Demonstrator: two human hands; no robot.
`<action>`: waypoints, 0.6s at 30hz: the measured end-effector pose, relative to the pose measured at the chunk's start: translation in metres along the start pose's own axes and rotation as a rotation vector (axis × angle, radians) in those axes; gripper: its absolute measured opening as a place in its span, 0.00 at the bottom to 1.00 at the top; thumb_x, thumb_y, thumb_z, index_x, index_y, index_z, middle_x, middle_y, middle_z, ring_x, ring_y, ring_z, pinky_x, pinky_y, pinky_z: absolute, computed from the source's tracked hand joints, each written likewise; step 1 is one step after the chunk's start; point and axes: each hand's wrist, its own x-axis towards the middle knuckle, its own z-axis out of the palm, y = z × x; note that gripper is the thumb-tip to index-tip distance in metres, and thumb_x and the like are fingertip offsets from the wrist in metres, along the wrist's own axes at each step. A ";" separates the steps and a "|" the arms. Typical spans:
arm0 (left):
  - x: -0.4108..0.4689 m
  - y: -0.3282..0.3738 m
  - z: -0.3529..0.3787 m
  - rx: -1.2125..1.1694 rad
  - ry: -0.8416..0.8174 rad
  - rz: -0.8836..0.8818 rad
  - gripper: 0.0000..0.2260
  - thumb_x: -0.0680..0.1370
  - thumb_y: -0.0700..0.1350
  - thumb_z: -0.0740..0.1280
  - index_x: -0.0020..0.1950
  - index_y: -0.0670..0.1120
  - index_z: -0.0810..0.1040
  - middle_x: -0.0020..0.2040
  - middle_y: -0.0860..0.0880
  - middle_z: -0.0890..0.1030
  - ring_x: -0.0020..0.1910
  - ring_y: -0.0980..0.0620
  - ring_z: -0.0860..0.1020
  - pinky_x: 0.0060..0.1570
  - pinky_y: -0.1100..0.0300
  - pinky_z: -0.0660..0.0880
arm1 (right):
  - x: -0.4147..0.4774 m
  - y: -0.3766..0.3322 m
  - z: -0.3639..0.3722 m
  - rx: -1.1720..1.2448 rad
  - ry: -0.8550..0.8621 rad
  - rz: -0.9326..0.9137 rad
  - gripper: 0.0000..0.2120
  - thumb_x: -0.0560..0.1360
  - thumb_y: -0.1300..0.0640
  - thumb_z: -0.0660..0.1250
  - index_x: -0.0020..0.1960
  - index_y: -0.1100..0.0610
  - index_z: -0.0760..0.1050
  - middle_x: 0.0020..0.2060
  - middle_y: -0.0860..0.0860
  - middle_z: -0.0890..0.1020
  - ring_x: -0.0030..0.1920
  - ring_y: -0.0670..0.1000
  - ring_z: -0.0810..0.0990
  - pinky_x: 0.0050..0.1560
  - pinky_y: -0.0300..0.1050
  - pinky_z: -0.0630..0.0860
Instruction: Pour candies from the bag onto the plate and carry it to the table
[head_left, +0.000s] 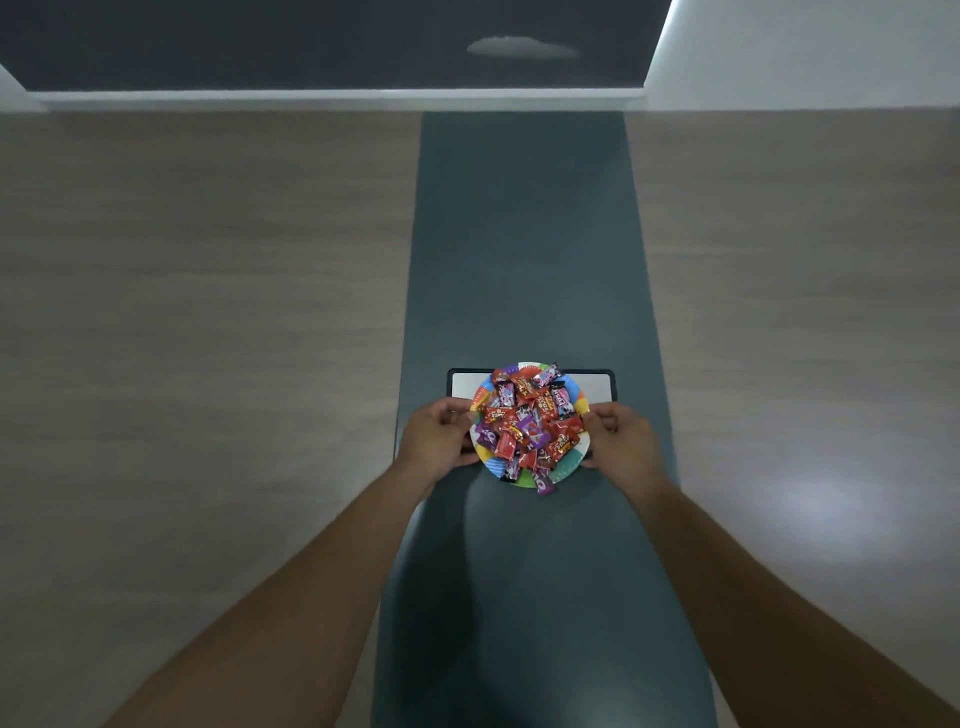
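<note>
A round paper plate (567, 465) with a many-coloured rim is piled with several wrapped candies (531, 423), mostly red and purple. My left hand (435, 441) grips the plate's left edge and my right hand (621, 440) grips its right edge. The plate is held over a white tray (597, 388) with a dark border. The tray lies on a dark teal mat (524, 249). No candy bag is in view.
The teal mat runs as a long strip over a light wood-look floor (208, 312). A white ledge (337, 97) and a dark panel lie at the far end, with a white wall (810, 52) at the upper right.
</note>
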 end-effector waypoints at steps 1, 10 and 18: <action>0.002 0.000 0.000 0.007 0.005 0.002 0.08 0.86 0.40 0.68 0.63 0.39 0.81 0.54 0.43 0.86 0.45 0.46 0.87 0.36 0.60 0.87 | 0.001 0.001 0.000 -0.002 0.003 0.001 0.10 0.84 0.50 0.68 0.59 0.54 0.84 0.50 0.53 0.90 0.50 0.57 0.90 0.50 0.64 0.89; 0.008 -0.003 0.001 0.062 0.037 0.027 0.08 0.85 0.41 0.69 0.64 0.42 0.82 0.57 0.44 0.87 0.50 0.45 0.89 0.43 0.55 0.88 | 0.004 -0.001 -0.001 -0.031 0.013 -0.008 0.07 0.84 0.51 0.68 0.55 0.52 0.83 0.50 0.54 0.90 0.48 0.57 0.90 0.50 0.64 0.90; 0.005 -0.009 -0.002 0.124 0.080 0.086 0.12 0.84 0.51 0.72 0.61 0.44 0.83 0.55 0.45 0.88 0.52 0.43 0.89 0.52 0.50 0.88 | 0.006 -0.003 -0.010 -0.022 0.002 0.000 0.12 0.82 0.49 0.68 0.60 0.54 0.85 0.51 0.52 0.90 0.47 0.56 0.91 0.51 0.63 0.90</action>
